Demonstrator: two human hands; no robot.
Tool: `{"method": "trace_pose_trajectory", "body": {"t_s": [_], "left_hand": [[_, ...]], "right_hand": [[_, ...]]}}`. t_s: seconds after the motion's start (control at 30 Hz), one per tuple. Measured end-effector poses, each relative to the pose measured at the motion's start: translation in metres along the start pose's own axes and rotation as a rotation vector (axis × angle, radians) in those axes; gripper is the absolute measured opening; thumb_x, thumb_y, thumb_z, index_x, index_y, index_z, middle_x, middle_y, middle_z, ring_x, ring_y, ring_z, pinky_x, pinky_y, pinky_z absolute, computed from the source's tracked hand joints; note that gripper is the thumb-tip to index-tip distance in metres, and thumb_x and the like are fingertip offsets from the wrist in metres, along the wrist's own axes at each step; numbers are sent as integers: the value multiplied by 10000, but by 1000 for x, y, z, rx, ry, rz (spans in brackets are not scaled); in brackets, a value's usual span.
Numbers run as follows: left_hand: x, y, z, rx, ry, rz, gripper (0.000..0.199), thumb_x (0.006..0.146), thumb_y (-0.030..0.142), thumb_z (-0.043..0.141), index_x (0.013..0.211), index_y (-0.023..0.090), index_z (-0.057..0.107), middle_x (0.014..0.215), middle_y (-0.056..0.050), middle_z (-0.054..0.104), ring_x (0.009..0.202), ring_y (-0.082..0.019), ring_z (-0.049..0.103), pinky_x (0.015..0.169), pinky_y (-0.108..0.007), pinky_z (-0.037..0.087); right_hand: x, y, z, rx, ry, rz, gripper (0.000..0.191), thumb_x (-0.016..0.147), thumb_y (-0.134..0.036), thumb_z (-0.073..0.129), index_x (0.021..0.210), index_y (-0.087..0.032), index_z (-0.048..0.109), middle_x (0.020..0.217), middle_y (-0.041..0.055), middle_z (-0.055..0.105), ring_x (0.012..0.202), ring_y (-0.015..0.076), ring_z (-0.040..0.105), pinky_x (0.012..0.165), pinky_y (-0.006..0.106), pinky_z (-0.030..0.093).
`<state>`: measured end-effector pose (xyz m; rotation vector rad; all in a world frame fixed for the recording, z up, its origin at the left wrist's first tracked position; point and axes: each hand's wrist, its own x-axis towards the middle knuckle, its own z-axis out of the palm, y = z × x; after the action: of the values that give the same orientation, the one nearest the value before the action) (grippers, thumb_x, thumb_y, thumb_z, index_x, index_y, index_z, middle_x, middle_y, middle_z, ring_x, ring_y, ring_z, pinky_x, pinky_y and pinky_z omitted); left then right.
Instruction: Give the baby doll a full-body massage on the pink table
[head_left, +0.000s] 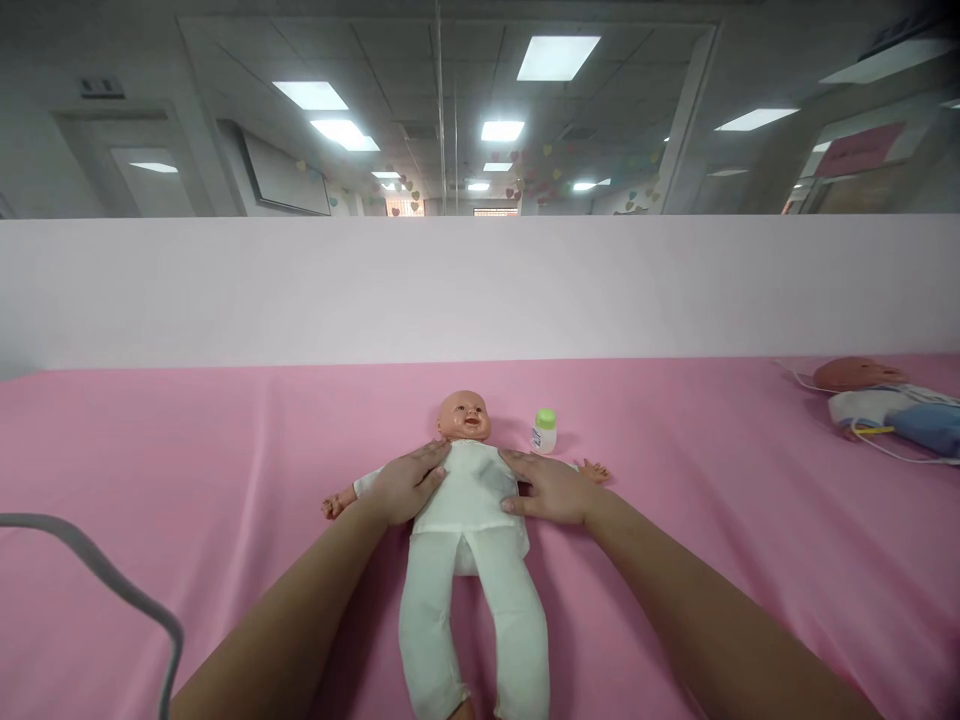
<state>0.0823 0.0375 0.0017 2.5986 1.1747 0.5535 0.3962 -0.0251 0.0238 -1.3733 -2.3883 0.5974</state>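
A baby doll [471,500] in a white top and trousers lies on its back on the pink sheet [225,450], head away from me and arms stretched out sideways. My left hand [411,482] rests flat on the doll's shoulder and chest at the left, fingers extended. On the opposite side, my right hand [546,485] lies against the chest and shoulder with its fingers stretched out. Neither hand grasps anything. Just beyond my right hand stands a small clear bottle [544,432] with a green cap.
Another doll [892,405] in white and blue, with thin tubes about it, lies at the far right. A grey cable [112,575] curves in at the lower left. Behind the sheet rises a white wall panel [480,290] with a window [480,120] above.
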Motion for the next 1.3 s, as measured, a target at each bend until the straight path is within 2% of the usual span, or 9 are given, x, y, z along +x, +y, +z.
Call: {"method": "trace_pose_trajectory", "body": {"t_s": [0.2,0.33,0.4,0.53,0.67,0.87,1.03,1.13,1.3], "left_hand": [[-3,-10,6,-5,34,-18,660,1073,528,342,1613,163,446,1661,-95,437,1548,-271,406,1295,-461,319],[-5,-6,6,0,39,-23,654,1076,522,340,1606,155,455,1655,-106,447,1543,-271,416,1290,-458,328],[-5,-3,6,2,41,-19,647,1077,522,341,1605,165,456,1654,-101,451,1540,-264,422,1287,-452,334],[-5,0,6,13,25,-2,632,1075,481,351,1610,157,444,1661,-103,437,1544,-257,415,1288,-441,333],[-5,0,6,20,2,6,625,1074,460,344,1609,153,443,1666,-103,426,1548,-261,407,1288,-443,331],[-5,2,5,47,-37,-8,640,1070,455,349,1620,137,421,1678,-109,403,1560,-257,385,1297,-427,310],[-5,2,8,32,-19,-5,621,1068,432,354,1619,152,425,1678,-111,399,1559,-264,386,1299,-451,303],[-8,3,5,15,-20,-20,625,1069,436,362,1626,157,416,1686,-109,383,1564,-271,375,1298,-466,307],[-33,24,-12,-60,-39,76,593,1087,456,353,1611,200,455,1683,-74,400,1566,-262,375,1300,-467,311]], "right_hand": [[-19,-15,-13,41,-54,34,918,889,-743,654,1646,-313,365,1709,68,338,1568,397,336,1255,613,314],[-31,-48,-15,251,-210,-244,614,984,-647,599,1519,-348,568,1625,34,497,1580,336,330,1289,589,249],[-34,-62,-11,308,-302,-335,553,1005,-616,588,1495,-358,595,1591,30,544,1588,327,311,1296,595,213],[-28,-71,0,243,-280,-338,667,1015,-626,566,1606,-346,436,1665,47,437,1610,334,246,1310,618,89],[-4,-58,9,114,-199,-311,839,963,-720,575,1659,-326,320,1739,59,255,1634,364,121,1310,625,38],[28,-21,16,-29,-54,-125,880,974,-763,487,1678,-278,279,1760,70,176,1634,341,159,1314,575,150],[20,-4,9,4,-9,34,916,949,-769,517,1679,-262,291,1703,103,368,1536,372,395,1225,558,361],[13,-4,4,53,-33,21,824,954,-731,539,1650,-331,350,1597,78,538,1393,379,563,1123,541,463],[9,-6,2,69,-27,-4,827,941,-707,572,1641,-320,364,1549,86,587,1339,387,598,1086,519,476]]}}
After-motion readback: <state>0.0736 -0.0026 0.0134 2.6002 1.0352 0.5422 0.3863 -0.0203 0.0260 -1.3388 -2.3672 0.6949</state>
